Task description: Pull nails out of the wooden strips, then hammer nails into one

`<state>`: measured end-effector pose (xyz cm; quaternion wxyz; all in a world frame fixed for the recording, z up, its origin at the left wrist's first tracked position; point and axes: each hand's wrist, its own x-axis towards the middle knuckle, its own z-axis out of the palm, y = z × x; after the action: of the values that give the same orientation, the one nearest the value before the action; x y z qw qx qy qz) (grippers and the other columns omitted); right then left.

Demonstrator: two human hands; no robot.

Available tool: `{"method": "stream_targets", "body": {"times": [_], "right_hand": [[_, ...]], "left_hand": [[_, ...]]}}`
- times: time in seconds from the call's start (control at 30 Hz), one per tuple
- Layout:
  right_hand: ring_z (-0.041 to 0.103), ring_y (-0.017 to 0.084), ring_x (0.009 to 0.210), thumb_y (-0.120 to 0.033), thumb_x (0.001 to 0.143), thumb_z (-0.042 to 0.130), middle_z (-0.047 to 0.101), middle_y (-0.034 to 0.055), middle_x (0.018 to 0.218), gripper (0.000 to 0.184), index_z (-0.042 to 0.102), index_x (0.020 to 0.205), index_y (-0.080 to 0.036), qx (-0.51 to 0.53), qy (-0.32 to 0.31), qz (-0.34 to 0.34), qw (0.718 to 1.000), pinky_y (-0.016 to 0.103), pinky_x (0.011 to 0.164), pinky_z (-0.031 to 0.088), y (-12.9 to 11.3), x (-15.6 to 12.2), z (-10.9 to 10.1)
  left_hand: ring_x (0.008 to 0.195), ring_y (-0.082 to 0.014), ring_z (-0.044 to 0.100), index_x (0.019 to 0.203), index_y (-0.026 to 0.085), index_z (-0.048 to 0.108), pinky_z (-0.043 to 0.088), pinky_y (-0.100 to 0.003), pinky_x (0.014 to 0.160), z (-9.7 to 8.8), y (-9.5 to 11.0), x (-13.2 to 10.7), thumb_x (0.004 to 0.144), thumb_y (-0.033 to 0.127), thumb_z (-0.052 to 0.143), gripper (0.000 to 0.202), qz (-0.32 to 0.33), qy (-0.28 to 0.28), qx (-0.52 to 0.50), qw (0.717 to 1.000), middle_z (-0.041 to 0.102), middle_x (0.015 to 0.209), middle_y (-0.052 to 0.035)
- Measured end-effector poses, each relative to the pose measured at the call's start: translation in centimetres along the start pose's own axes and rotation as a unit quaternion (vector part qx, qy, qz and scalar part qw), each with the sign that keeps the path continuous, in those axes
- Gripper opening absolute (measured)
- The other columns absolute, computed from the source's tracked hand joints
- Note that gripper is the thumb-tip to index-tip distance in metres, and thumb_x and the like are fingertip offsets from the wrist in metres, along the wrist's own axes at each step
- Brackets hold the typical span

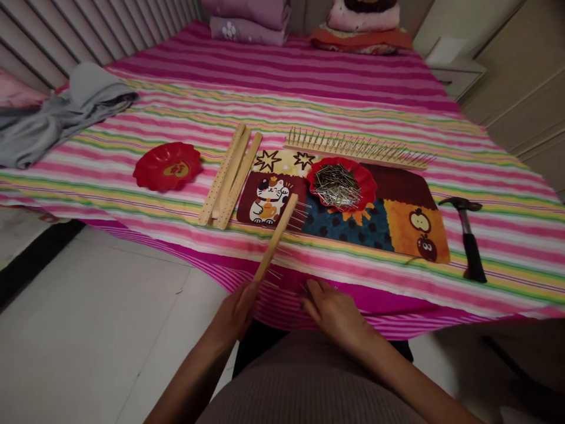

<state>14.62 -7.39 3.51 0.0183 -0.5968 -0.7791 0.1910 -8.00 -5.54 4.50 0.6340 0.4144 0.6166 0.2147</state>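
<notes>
My left hand is wrapped round the near end of a wooden strip, which slants away from me over the bed's edge. Thin nails stick out of the strip's right side. To its right, my right hand is closed, with a thin nail partly showing at the fingertips. Beyond the strip, a red scalloped dish full of loose nails rests on a patterned mat with a cat picture. Behind the dish lies another wooden strip, studded with upright nails.
Several wooden strips with small holes lie left of the mat. Further left is a second red dish. A black-handled hammer lies at the right. Grey clothing and folded bedding are on the striped bed.
</notes>
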Motion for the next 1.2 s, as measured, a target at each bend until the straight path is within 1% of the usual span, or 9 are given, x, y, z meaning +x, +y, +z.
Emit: {"method": "stream_targets", "body": {"times": [0.1, 0.23, 0.4, 0.57, 0.7, 0.87, 0.97, 1.07, 1.2], "right_hand": [[0.064, 0.021, 0.088, -0.022, 0.094, 0.043, 0.067, 0.0132, 0.105, 0.026, 0.057, 0.115, -0.013, 0.09, 0.0, 0.021, 0.996, 0.031, 0.072, 0.046, -1.1, 0.4, -1.7], [0.063, 0.018, 0.08, -0.023, 0.098, 0.038, 0.069, 0.0062, 0.089, 0.022, 0.058, 0.095, -0.016, 0.192, -0.019, 0.003, 0.981, 0.027, 0.067, 0.042, -2.8, 0.7, -3.1], [0.062, 0.02, 0.078, -0.026, 0.099, 0.039, 0.068, 0.0086, 0.089, 0.024, 0.059, 0.092, -0.015, 0.083, -0.051, 0.008, 0.995, 0.03, 0.063, 0.037, -3.3, 1.0, -2.4], [0.062, 0.019, 0.083, -0.022, 0.099, 0.036, 0.068, 0.0078, 0.092, 0.023, 0.058, 0.094, -0.015, 0.085, -0.056, -0.021, 0.995, 0.028, 0.07, 0.04, -3.1, 0.9, -2.0], [0.064, 0.022, 0.08, -0.012, 0.093, 0.04, 0.068, 0.0107, 0.089, 0.02, 0.06, 0.096, -0.015, 0.001, -0.096, -0.016, 0.995, 0.03, 0.063, 0.039, -3.2, 1.1, -1.6], [0.064, 0.023, 0.08, -0.007, 0.088, 0.043, 0.068, 0.0111, 0.086, 0.022, 0.061, 0.097, -0.014, -0.032, -0.094, -0.048, 0.994, 0.03, 0.061, 0.039, -3.1, 0.6, -1.5], [0.064, 0.021, 0.078, -0.009, 0.09, 0.043, 0.067, 0.0098, 0.085, 0.019, 0.061, 0.094, -0.014, -0.025, -0.088, -0.06, 0.994, 0.029, 0.062, 0.041, -2.2, -0.3, -1.5], [0.065, 0.021, 0.076, -0.01, 0.092, 0.041, 0.068, 0.0117, 0.089, 0.022, 0.061, 0.098, -0.013, -0.029, -0.08, -0.001, 0.996, 0.028, 0.062, 0.043, -1.0, -1.0, -0.9], [0.066, 0.024, 0.086, -0.02, 0.096, 0.038, 0.068, 0.0166, 0.104, 0.027, 0.057, 0.113, -0.011, 0.033, -0.039, 0.075, 0.996, 0.033, 0.069, 0.048, -0.7, -1.0, -0.4]], "left_hand": [[0.042, -0.0086, 0.033, 0.082, 0.019, 0.054, 0.024, -0.02, 0.038, 1.1, 0.1, -0.6, 0.08, 0.072, 0.041, 0.056, 0.003, -0.048, 0.016, 0.999, 0.039, 0.052, 0.0066], [0.046, -0.012, 0.037, 0.088, 0.018, 0.058, 0.027, -0.023, 0.041, 1.8, 0.3, -1.0, 0.082, 0.069, 0.041, 0.054, 0.027, -0.059, 0.064, 0.996, 0.046, 0.056, 0.0035], [0.053, -0.015, 0.043, 0.09, 0.018, 0.06, 0.033, -0.025, 0.047, 1.7, 0.1, -1.2, 0.086, 0.063, 0.039, 0.05, 0.05, -0.054, 0.101, 0.992, 0.053, 0.063, 0.0001], [0.055, -0.0163, 0.046, 0.085, 0.019, 0.06, 0.034, -0.026, 0.049, 1.4, -0.3, -1.2, 0.086, 0.063, 0.039, 0.049, 0.054, -0.068, 0.109, 0.99, 0.056, 0.065, -0.0011], [0.05, -0.0147, 0.043, 0.078, 0.019, 0.056, 0.03, -0.025, 0.045, 1.6, -0.6, -1.2, 0.085, 0.065, 0.037, 0.05, 0.04, -0.07, 0.102, 0.992, 0.052, 0.059, 0.0008], [0.045, -0.0114, 0.036, 0.077, 0.019, 0.053, 0.023, -0.023, 0.04, 1.7, -1.4, -1.4, 0.082, 0.071, 0.038, 0.054, 0.0, -0.087, 0.048, 0.995, 0.044, 0.054, 0.0034], [0.042, -0.0086, 0.029, 0.082, 0.019, 0.052, 0.02, -0.021, 0.037, 1.0, -1.6, -1.3, 0.078, 0.075, 0.041, 0.057, -0.027, -0.04, -0.012, 0.999, 0.037, 0.055, 0.0065], [0.04, -0.0065, 0.023, 0.091, 0.019, 0.052, 0.016, -0.02, 0.036, 0.1, -1.3, -1.3, 0.077, 0.077, 0.043, 0.06, -0.047, -0.012, -0.04, 0.998, 0.032, 0.055, 0.0088], [0.042, -0.0065, 0.024, 0.094, 0.02, 0.052, 0.017, -0.019, 0.037, 0.3, -0.6, -1.4, 0.078, 0.075, 0.043, 0.058, -0.052, -0.071, -0.033, 0.996, 0.033, 0.055, 0.0088]]}}
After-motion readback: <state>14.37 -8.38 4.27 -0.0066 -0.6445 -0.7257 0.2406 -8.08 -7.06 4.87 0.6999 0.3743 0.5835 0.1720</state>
